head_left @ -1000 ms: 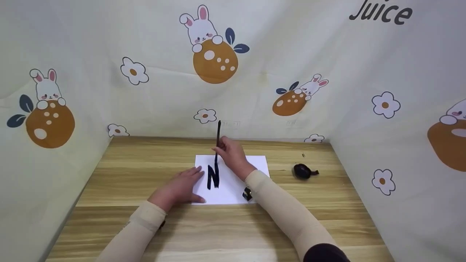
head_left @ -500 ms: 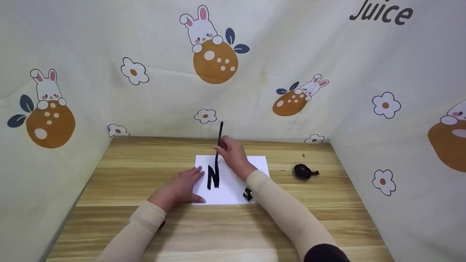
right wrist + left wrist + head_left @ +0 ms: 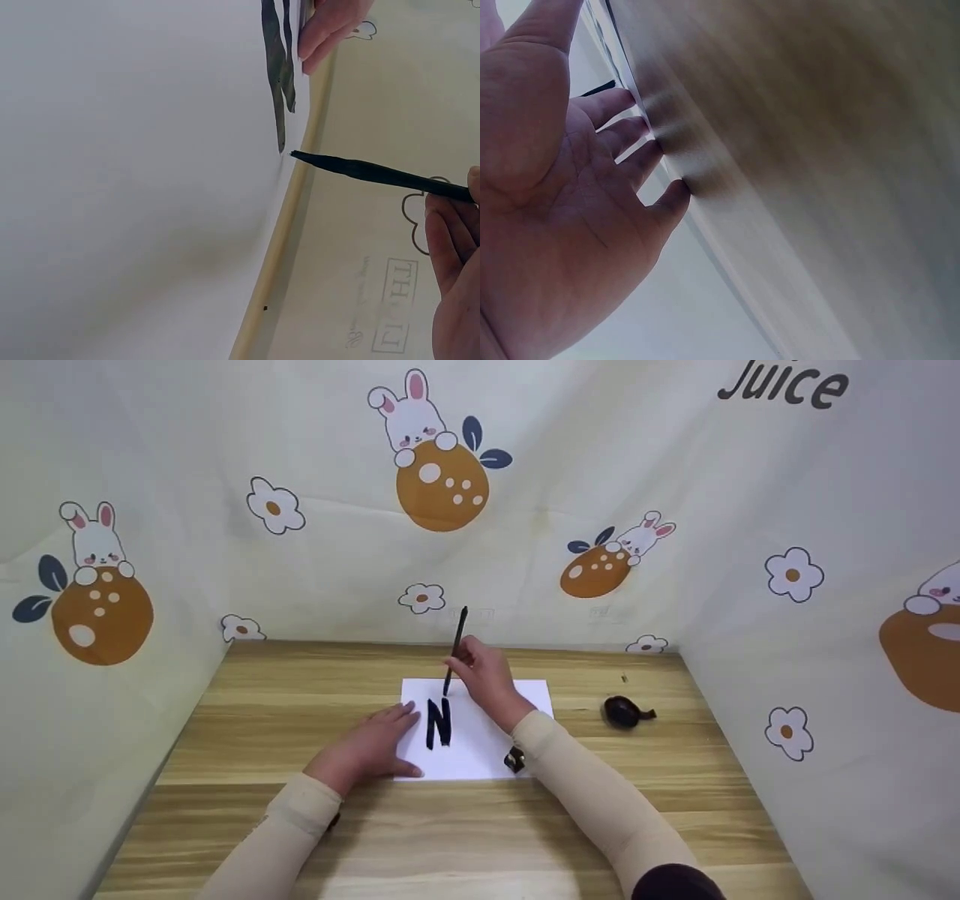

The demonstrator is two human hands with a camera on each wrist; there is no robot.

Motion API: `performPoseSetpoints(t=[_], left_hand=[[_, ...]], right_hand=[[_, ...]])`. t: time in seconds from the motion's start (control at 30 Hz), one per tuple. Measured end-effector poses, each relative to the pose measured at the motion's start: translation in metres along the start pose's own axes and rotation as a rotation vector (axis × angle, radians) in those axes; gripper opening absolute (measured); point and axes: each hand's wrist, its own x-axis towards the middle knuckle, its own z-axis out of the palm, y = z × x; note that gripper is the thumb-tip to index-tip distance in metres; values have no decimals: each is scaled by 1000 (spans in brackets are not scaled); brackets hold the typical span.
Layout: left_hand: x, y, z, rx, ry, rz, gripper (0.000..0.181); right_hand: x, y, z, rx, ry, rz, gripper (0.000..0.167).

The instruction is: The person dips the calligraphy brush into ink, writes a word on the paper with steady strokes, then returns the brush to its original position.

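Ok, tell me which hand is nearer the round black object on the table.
Right: the right hand, holding the brush, is left of the round black object; the left hand is farther left, at the left edge of the paper.

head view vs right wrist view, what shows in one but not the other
Only the head view shows the round black object on the table, the beige sleeves, the rabbit prints and the word "juice".

Only the right wrist view shows the boxed lettering clearly enough to pick out some letters; the head view has faint outlines.

Both show the right hand holding the black brush, the left hand, the white paper and black strokes on it.
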Motion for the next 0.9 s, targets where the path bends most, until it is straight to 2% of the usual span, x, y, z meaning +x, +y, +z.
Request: performPoseSetpoints(t=[0.23, 0.47, 0.73, 0.9], left_hand=[[0, 0, 0, 1, -8, -12, 109], [1, 0, 0, 9, -10, -17, 110], [0, 0, 1, -31, 5, -2, 109], [0, -1, 1, -33, 3, -5, 109]], right_hand=[[-2, -4, -6, 12, 8, 16, 13], [-6, -4, -11, -19, -2, 26, 19], [-9, -3, -16, -43, 7, -15, 17], [-13, -2, -16, -46, -1, -8, 14]])
